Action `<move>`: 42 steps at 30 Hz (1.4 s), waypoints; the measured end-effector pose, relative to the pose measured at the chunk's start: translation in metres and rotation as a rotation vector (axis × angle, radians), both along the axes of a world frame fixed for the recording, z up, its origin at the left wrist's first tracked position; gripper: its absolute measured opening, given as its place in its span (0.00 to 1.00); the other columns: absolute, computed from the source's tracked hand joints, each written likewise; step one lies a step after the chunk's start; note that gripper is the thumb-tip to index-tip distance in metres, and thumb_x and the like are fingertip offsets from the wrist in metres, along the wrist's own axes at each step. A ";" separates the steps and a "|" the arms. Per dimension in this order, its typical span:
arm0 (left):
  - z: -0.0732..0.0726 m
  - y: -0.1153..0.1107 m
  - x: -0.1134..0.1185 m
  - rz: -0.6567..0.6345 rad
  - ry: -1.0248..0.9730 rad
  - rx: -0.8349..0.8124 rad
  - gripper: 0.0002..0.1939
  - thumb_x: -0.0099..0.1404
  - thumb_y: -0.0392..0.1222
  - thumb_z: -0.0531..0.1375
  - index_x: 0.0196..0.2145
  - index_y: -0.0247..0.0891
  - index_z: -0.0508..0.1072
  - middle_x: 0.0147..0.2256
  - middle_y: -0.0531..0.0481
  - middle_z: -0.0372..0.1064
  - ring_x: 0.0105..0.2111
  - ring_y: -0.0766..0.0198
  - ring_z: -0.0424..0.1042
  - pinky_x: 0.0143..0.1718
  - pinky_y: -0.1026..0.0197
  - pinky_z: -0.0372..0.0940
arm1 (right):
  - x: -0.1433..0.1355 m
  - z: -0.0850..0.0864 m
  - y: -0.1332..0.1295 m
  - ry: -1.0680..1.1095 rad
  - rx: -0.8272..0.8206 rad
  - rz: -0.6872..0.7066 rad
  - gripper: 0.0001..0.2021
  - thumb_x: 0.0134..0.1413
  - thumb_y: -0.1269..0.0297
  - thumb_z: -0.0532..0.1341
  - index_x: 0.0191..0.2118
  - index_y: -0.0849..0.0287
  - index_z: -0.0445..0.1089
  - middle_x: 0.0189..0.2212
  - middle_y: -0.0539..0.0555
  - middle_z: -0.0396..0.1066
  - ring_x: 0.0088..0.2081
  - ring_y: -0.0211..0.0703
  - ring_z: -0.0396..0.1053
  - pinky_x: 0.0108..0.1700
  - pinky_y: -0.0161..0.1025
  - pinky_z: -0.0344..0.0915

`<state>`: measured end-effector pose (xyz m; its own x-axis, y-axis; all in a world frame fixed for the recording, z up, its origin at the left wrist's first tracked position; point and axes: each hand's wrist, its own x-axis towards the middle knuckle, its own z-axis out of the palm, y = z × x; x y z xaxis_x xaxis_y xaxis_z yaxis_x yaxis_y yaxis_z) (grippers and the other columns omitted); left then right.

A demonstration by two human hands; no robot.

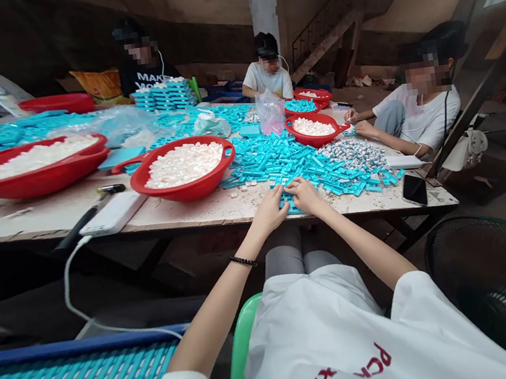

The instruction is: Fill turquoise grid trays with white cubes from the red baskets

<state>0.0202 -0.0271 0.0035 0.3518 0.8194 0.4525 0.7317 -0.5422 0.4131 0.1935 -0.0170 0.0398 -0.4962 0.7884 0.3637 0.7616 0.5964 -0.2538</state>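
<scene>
My left hand and my right hand meet at the table's front edge. Between them lies a turquoise plastic piece with cut-outs, partly hidden by my fingers. The left fingers are curled along its left side; the right fingertips press on its top and right side. Just beyond my fingers spreads a heap of similar turquoise pieces. To the left stands a red basket filled with small white pieces.
A white power bank and a hammer lie left; a phone lies right. Small blue-and-white parts are piled near a co-worker. Two more people sit across the table. A fan stands at my right.
</scene>
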 end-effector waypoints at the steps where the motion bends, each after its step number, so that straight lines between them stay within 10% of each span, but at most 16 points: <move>1: 0.000 0.000 0.000 -0.005 -0.009 -0.007 0.29 0.67 0.42 0.52 0.65 0.32 0.63 0.64 0.36 0.61 0.65 0.47 0.60 0.67 0.45 0.55 | 0.000 -0.001 0.001 0.012 -0.001 0.008 0.27 0.54 0.82 0.54 0.56 0.56 0.75 0.51 0.59 0.74 0.58 0.56 0.59 0.60 0.55 0.59; 19: 0.012 0.042 -0.021 -0.194 -0.273 -0.076 0.18 0.66 0.53 0.57 0.44 0.39 0.77 0.41 0.44 0.74 0.43 0.54 0.73 0.49 0.51 0.69 | 0.004 -0.019 0.015 0.237 -0.061 0.053 0.33 0.49 0.83 0.52 0.62 0.62 0.67 0.53 0.59 0.72 0.56 0.49 0.64 0.61 0.46 0.61; 24: 0.012 0.045 -0.022 -0.067 -0.511 -0.087 0.23 0.66 0.59 0.58 0.45 0.38 0.77 0.46 0.42 0.73 0.44 0.54 0.74 0.46 0.53 0.71 | 0.005 -0.021 0.015 0.282 -0.101 0.041 0.34 0.50 0.83 0.52 0.64 0.62 0.64 0.52 0.59 0.73 0.55 0.48 0.66 0.61 0.46 0.62; 32: 0.017 0.041 -0.025 -0.098 -0.856 -0.364 0.32 0.50 0.65 0.70 0.42 0.37 0.75 0.42 0.41 0.78 0.46 0.48 0.77 0.44 0.52 0.73 | -0.005 -0.008 0.015 0.595 -0.135 0.091 0.14 0.60 0.66 0.63 0.52 0.59 0.74 0.48 0.58 0.77 0.49 0.46 0.75 0.54 0.43 0.69; 42: 0.026 0.031 -0.025 -0.156 -0.770 -0.464 0.29 0.51 0.64 0.68 0.40 0.38 0.78 0.34 0.46 0.78 0.36 0.54 0.77 0.36 0.57 0.71 | -0.014 -0.003 0.013 0.658 -0.086 0.165 0.10 0.57 0.66 0.63 0.44 0.58 0.77 0.43 0.57 0.78 0.41 0.43 0.77 0.43 0.38 0.74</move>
<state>-0.0048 0.0039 0.0297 0.2113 0.9463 0.2447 0.0959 -0.2692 0.9583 0.1797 -0.0040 0.0366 -0.3092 0.7611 0.5701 0.3333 0.6482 -0.6846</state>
